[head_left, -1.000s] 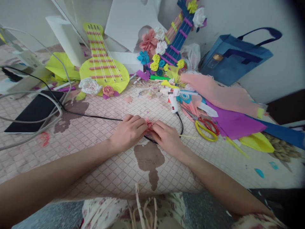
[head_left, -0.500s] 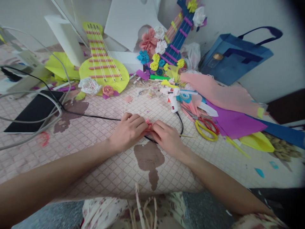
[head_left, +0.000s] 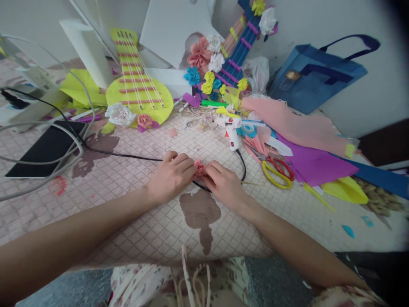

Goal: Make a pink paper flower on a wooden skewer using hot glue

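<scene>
A small pink paper flower (head_left: pixel 200 167) is pinched between my two hands over the middle of the table. My left hand (head_left: pixel 174 175) grips its left side with curled fingers. From the right, my right hand (head_left: pixel 223 181) holds it with fingers pressed together; a thin stick (head_left: pixel 252 183) shows to the right of this hand. Beneath the hands runs a black cord (head_left: pixel 134 157). Beyond my right hand a white glue gun (head_left: pixel 232 134) lies on the table, its cord curving down toward that hand.
A yellow paper guitar (head_left: pixel 139 96) and a blue paper guitar (head_left: pixel 238 55) with paper flowers stand at the back. Scissors (head_left: pixel 276 172) lie among coloured paper sheets (head_left: pixel 313 160) on the right. To the left are a black tablet (head_left: pixel 46 149) and looping grey cable (head_left: pixel 79 149).
Both hands stay in nearly the same place. The fingers have shifted slightly, and more of the pink flower shows between them.
</scene>
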A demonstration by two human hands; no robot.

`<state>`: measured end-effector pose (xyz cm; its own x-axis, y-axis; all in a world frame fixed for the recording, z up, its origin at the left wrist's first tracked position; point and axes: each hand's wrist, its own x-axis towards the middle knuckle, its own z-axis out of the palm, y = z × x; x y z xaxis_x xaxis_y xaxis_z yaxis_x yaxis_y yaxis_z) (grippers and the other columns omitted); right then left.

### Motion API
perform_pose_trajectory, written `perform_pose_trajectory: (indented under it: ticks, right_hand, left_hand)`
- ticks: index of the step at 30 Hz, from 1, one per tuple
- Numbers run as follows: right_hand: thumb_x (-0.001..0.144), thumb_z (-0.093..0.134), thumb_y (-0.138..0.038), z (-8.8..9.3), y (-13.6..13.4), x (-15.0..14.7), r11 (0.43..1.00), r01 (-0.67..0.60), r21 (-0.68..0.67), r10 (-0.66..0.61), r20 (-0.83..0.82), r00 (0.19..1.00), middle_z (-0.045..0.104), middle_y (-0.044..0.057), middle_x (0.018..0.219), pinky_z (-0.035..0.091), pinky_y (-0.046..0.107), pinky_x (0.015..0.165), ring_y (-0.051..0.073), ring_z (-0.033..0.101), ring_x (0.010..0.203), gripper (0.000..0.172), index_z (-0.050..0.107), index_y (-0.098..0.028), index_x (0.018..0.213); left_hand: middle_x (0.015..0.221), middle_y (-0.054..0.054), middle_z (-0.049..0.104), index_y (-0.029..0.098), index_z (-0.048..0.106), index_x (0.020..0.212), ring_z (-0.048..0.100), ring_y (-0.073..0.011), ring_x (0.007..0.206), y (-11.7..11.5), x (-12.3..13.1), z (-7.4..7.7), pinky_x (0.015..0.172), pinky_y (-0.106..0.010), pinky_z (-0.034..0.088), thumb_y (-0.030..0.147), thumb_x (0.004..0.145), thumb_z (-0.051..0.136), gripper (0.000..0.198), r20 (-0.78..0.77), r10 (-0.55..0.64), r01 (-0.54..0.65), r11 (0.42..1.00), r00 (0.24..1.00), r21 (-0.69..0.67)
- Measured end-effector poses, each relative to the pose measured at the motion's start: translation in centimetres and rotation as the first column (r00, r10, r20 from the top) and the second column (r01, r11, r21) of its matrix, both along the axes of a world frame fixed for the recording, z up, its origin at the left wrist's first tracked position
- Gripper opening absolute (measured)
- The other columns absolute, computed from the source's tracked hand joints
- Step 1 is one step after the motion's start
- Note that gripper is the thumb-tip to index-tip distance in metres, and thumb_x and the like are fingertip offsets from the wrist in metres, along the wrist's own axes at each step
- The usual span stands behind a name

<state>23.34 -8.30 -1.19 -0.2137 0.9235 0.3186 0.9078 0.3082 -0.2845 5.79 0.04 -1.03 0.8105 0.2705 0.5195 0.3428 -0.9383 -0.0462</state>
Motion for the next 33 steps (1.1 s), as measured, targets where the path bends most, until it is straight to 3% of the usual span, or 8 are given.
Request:
perform_pose_trajectory:
  ticks: [10,18,23,27,33]
  right_hand:
    - [0.095,0.04,-0.023,-0.23,-0.02,0.05,1.0,-0.006,0.016,0.005,0.099,0.995,0.059,0.004,0.086,0.037,0.026,0.057,0.013,0.055,0.072,0.017,0.055,-0.018,0.09]
    - [0.096,0.038,-0.023,-0.08,0.15,0.08,0.999,-0.043,-0.022,0.044,0.072,0.996,0.058,0.004,0.084,0.04,0.026,0.061,0.013,0.053,0.07,0.021,0.055,-0.017,0.084]
    - [0.095,0.041,-0.026,0.01,0.04,0.18,0.999,-0.017,-0.036,0.017,0.004,1.0,0.058,0.004,0.088,0.043,0.026,0.064,0.014,0.056,0.077,0.018,0.056,-0.018,0.091]
    - [0.093,0.046,-0.031,0.0,-0.06,0.31,0.999,-0.004,-0.038,0.003,-0.028,1.0,0.058,0.004,0.09,0.045,0.026,0.066,0.015,0.057,0.081,0.017,0.057,-0.018,0.092]
    - [0.094,0.042,-0.024,-0.27,0.1,0.25,1.0,-0.003,-0.025,0.003,-0.006,1.0,0.057,0.005,0.091,0.045,0.026,0.066,0.015,0.056,0.081,0.015,0.056,-0.017,0.091]
  left_hand:
    - [0.076,-0.002,0.059,0.017,0.057,0.078,0.05,-0.0171,0.078,-0.04,0.1,0.12,0.072,-0.035,0.035,0.023,0.093,0.048,0.018,-0.044,-0.001,0.001,1.0,0.999,0.003]
    - [0.077,-0.003,0.056,0.015,0.054,0.074,0.047,-0.0184,0.078,-0.26,0.15,0.17,0.073,-0.036,0.035,0.02,0.094,0.043,0.023,-0.096,-0.02,0.022,1.0,0.995,0.022]
    - [0.076,-0.003,0.058,0.015,0.056,0.076,0.049,-0.0178,0.078,-0.26,0.18,0.12,0.072,-0.035,0.034,0.021,0.094,0.046,0.021,-0.059,-0.007,0.008,1.0,0.998,0.014]
    - [0.075,-0.002,0.059,0.015,0.058,0.075,0.051,-0.0171,0.078,-0.16,0.16,0.13,0.072,-0.035,0.034,0.023,0.094,0.047,0.023,-0.013,0.005,-0.005,0.999,1.0,-0.041]
    - [0.076,-0.002,0.061,0.016,0.059,0.075,0.053,-0.0165,0.078,0.07,-0.03,-0.2,0.071,-0.033,0.034,0.03,0.091,0.052,0.023,0.026,0.014,-0.01,0.983,1.0,-0.181]
